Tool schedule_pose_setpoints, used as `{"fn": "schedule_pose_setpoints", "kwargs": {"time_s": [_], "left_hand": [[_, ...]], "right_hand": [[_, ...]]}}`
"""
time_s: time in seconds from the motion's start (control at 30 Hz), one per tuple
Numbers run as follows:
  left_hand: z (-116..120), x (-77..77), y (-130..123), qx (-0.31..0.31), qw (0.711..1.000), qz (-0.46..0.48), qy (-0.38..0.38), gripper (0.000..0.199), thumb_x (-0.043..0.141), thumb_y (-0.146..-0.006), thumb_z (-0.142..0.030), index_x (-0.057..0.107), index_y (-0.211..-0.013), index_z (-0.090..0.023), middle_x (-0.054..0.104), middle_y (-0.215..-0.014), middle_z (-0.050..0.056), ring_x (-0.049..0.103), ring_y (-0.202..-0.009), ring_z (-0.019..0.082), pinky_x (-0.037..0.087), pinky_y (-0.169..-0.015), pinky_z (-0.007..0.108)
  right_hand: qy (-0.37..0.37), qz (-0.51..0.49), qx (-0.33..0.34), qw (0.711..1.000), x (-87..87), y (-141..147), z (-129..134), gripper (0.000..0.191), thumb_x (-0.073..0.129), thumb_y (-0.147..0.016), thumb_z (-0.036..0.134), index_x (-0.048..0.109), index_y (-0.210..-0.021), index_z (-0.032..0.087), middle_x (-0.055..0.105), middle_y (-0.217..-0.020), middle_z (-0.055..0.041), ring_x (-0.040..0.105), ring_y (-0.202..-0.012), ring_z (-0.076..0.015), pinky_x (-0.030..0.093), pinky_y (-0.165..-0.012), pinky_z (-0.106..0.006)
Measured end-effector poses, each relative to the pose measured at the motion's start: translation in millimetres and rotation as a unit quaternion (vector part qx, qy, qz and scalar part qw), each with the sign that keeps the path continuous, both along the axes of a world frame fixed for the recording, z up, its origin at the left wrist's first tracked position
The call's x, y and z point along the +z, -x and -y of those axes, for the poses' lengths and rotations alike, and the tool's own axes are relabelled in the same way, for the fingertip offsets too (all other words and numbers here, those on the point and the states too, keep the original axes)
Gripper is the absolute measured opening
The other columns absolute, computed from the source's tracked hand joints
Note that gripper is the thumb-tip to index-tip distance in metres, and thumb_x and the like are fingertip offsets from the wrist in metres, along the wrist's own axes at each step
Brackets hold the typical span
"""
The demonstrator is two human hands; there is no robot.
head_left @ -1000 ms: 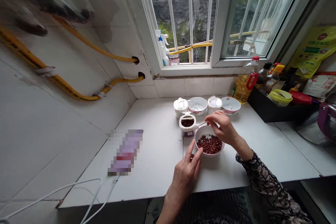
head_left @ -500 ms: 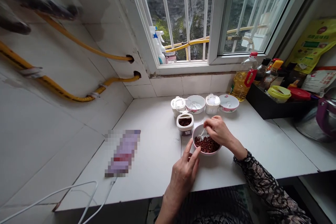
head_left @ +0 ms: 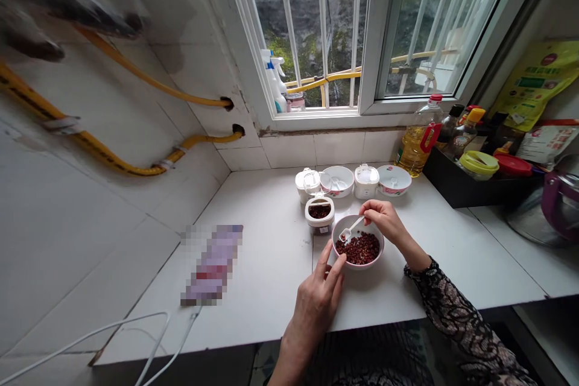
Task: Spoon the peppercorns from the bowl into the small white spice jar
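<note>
Dark red dried grains, perhaps peppercorns (head_left: 362, 251), fill the lower part of a white bowl with a pink rim (head_left: 335, 230). My left hand (head_left: 316, 295) grips the near left side of this bowl, with its fingers on the rim. Pinched in my right hand (head_left: 382, 217) is the handle of a small white spoon (head_left: 347, 233), tilted down to the left. The spoon's head is over the bowl's left inside, with a few grains in or by it. Just left of the bowl stands a seasoning jar (head_left: 319, 228), lid up, with dark grains inside.
Behind stand two white jars (head_left: 307, 185) (head_left: 366, 181) and two flowered bowls (head_left: 338, 181) (head_left: 395, 180). An oil bottle (head_left: 418, 142), a black condiment box (head_left: 465, 184) and a kettle (head_left: 538, 211) are at the right. A blurred purple object (head_left: 212, 265) with a white cable (head_left: 181, 338) lies left.
My right hand has drawn back slightly up and right, and the spoon has come up from the grains to the bowl's left side. My left hand stays on the rim.
</note>
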State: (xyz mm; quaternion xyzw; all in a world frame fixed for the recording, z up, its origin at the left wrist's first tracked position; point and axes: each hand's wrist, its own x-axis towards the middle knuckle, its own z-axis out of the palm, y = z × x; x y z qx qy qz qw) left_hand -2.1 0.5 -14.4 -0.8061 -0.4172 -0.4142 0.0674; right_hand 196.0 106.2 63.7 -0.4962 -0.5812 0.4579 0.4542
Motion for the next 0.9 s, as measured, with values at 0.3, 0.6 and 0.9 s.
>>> {"fn": "schedule_pose_setpoints", "kwargs": {"time_s": [0.3, 0.6, 0.9], "left_hand": [[-0.6, -0.9, 0.3, -0.001, 1.0, 0.0, 0.008, 0.035, 0.046, -0.097, -0.012, 0.052, -0.131, -0.016, 0.05, -0.142, 0.023, 0.071, -0.08, 0.014, 0.057, -0.063, 0.023], [-0.9, -2.1, 0.5, -0.001, 1.0, 0.0, 0.006, 0.035, 0.044, -0.099, -0.015, 0.051, -0.132, -0.017, 0.051, -0.142, 0.023, 0.071, -0.082, 0.014, 0.058, -0.065, 0.024], [-0.5, -1.2, 0.2, -0.003, 1.0, 0.003, 0.005, 0.035, 0.045, -0.098, -0.013, 0.051, -0.132, -0.016, 0.05, -0.142, 0.023, 0.071, -0.082, 0.015, 0.059, -0.066, 0.024]], "right_hand": [[-0.055, -0.043, -0.032, 0.997, 8.3, 13.7, -5.7, 0.014, 0.058, -0.072, 0.03, 0.065, -0.076, 0.018, 0.064, -0.062, -0.0002, 0.06, -0.061, -0.0158, 0.048, -0.067, -0.031], [-0.43, 0.264, -0.015, 0.863, 15.4, 37.3, 7.8, 0.022, 0.042, -0.095, 0.016, 0.063, -0.09, 0.021, 0.072, -0.082, -0.0055, 0.06, -0.079, -0.0207, 0.041, -0.09, -0.04], [-0.385, 0.278, -0.078, 0.877, 15.8, 8.0, 6.5, 0.018, 0.048, -0.085, 0.015, 0.063, -0.078, 0.021, 0.067, -0.071, -0.0035, 0.058, -0.072, -0.0215, 0.041, -0.084, -0.038]]}}
